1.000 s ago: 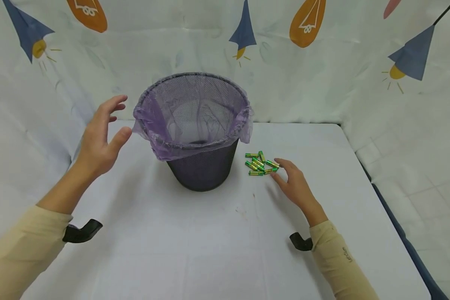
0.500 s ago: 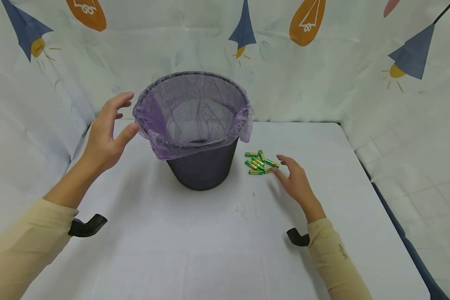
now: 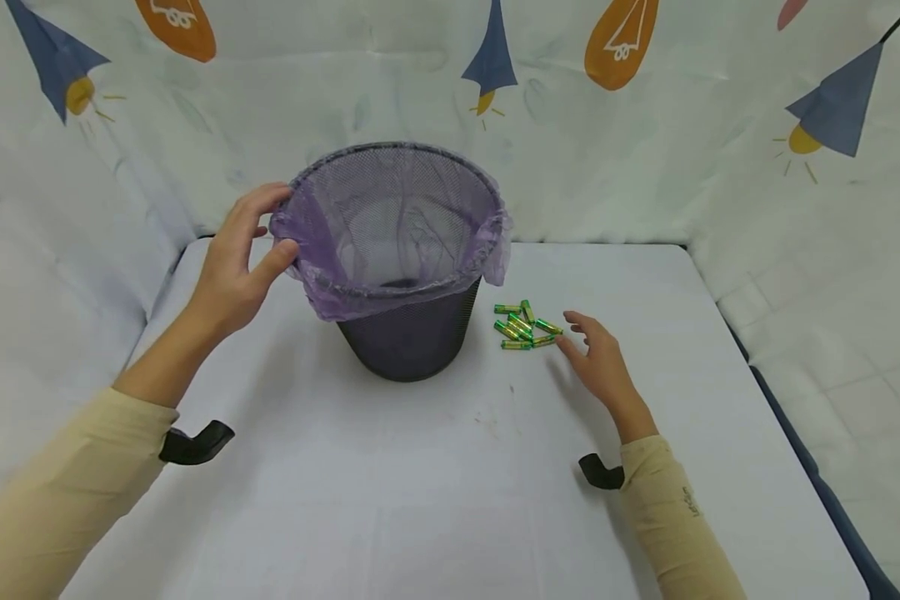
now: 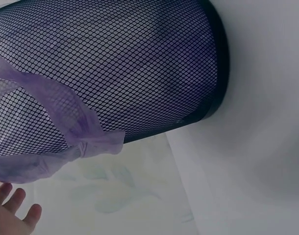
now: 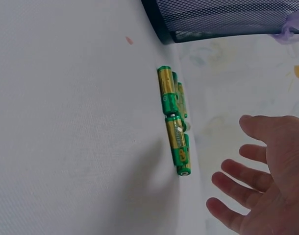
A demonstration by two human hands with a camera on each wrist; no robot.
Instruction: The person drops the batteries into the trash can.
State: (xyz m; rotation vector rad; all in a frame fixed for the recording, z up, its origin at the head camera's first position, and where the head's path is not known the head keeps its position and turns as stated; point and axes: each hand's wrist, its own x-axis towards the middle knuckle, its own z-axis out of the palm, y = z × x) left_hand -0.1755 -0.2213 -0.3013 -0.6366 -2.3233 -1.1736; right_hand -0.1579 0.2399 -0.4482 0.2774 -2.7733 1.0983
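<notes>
Batteries were clustered on the surface, beside the bin | right hand was held wide, just beside them | left hand was spread at the bin, contact unclear

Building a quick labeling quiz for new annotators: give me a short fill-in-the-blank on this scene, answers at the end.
1. The bag lining the mesh bin is ____ in colour.
2. Of the bin and the batteries, the left hand is nearer the ____.
3. The right hand holds ____ of the batteries.
4. In the head view, the bin stands to the ____ of the batteries.

Missing words: purple; bin; none; left.
</notes>
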